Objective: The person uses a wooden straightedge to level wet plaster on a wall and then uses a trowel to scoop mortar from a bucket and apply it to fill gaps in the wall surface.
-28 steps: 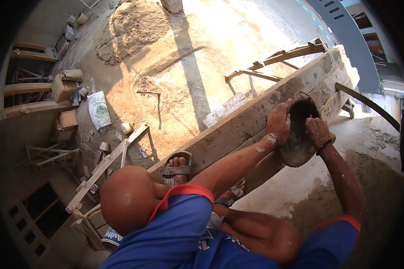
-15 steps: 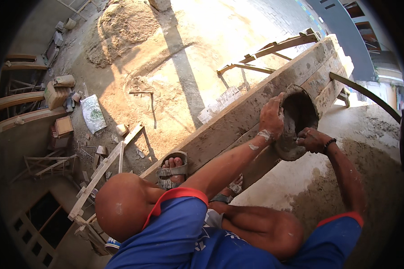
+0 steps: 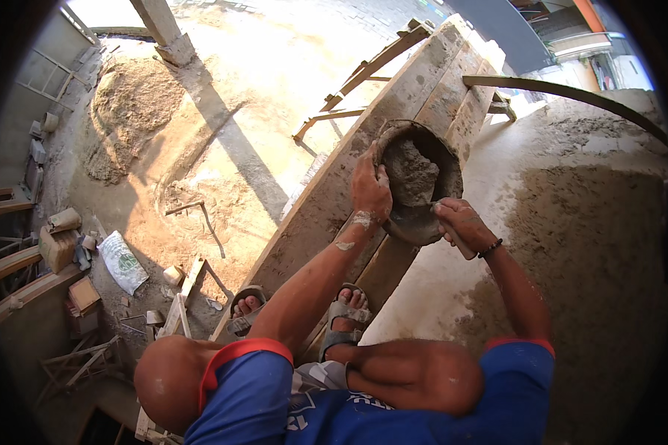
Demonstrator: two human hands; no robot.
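A round dark bucket (image 3: 453, 165) sits on a wooden plank platform in front of me, its mouth facing up toward me. My left hand (image 3: 371, 188) grips the bucket's left rim. In my right hand (image 3: 464, 224) is the handle of a trowel, reaching over the near right rim. Inside the bucket lies a thick lump of grey wet mortar (image 3: 412, 172), around the trowel's blade, which is mostly hidden. Dried mortar marks my left wrist, and a dark beaded bracelet circles my right one.
My sandalled feet rest on the planks (image 3: 304, 215). To the right stands a wall (image 3: 586, 245) partly coated with wet plaster, with a curved strip (image 3: 571, 93) above. Down on the ground are a sand heap (image 3: 130, 119), a white sack (image 3: 122, 263) and timber pieces.
My view has swung, shifting the scene leftward. The bucket, tilted before, now shows its mouth more openly. A mortar lump is visible in it, and the trowel handle shows in my right hand.
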